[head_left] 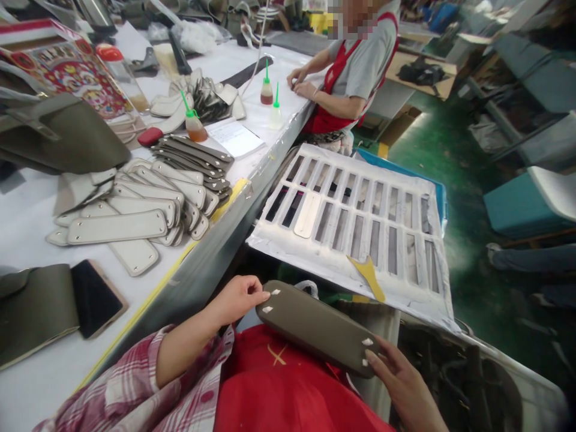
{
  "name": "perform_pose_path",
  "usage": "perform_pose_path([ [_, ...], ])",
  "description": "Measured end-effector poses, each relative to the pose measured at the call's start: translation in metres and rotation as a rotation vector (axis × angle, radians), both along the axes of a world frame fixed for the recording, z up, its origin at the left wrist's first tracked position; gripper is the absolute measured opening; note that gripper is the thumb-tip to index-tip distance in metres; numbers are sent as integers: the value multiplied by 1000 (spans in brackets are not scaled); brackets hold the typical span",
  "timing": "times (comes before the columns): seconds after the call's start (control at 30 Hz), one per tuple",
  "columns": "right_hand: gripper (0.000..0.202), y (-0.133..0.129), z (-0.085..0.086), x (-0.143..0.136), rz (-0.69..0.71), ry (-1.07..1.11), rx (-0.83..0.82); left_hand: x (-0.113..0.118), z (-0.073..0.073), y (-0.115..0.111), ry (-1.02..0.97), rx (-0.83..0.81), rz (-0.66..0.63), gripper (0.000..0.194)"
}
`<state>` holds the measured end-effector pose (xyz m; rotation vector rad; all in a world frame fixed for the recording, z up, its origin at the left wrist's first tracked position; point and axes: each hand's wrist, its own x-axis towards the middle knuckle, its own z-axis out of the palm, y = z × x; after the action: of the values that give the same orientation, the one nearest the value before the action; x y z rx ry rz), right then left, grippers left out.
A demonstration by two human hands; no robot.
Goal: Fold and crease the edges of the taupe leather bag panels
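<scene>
A long olive-grey strap piece (317, 324) with rounded ends lies across my lap, over a red apron (279, 396). Small white tabs stand out near both of its ends. My left hand (240, 300) pinches its left end between thumb and fingers. At the right end, my right hand (398, 372) holds the piece with the thumb on top, beside the white tabs; its other fingers are partly hidden beneath. Light strap pieces (119, 225) are heaped on the white table (33, 222), with a stack of dark olive strips (193, 159) behind them.
A white slotted rack (382, 180) bears a yellow tool (369, 277) and one light strip (307, 215). Glue bottles (196, 127) and a notepad (237, 137) stand farther back on the table. A phone (96, 298) lies at left. Another person (355, 78) works at the far edge.
</scene>
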<state>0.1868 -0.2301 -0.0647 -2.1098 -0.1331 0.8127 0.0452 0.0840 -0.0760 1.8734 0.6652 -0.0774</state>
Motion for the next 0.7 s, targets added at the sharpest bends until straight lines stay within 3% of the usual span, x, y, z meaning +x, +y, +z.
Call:
perform_pose_path([
  [0.4, 45, 2, 1, -1, -43, 13, 37, 1, 3, -9, -5, 107, 21, 23],
  [0.53, 51, -4, -3, 3, -22, 42, -3, 3, 0, -11, 25, -36, 66, 17],
  [0.63, 57, -5, -1, 3, 42, -129, -102, 6, -2, -11, 9, -72, 90, 17],
  [0.7, 53, 9, 5, 0, 185, -378, -167, 7, -3, -9, -8, -66, 64, 19],
])
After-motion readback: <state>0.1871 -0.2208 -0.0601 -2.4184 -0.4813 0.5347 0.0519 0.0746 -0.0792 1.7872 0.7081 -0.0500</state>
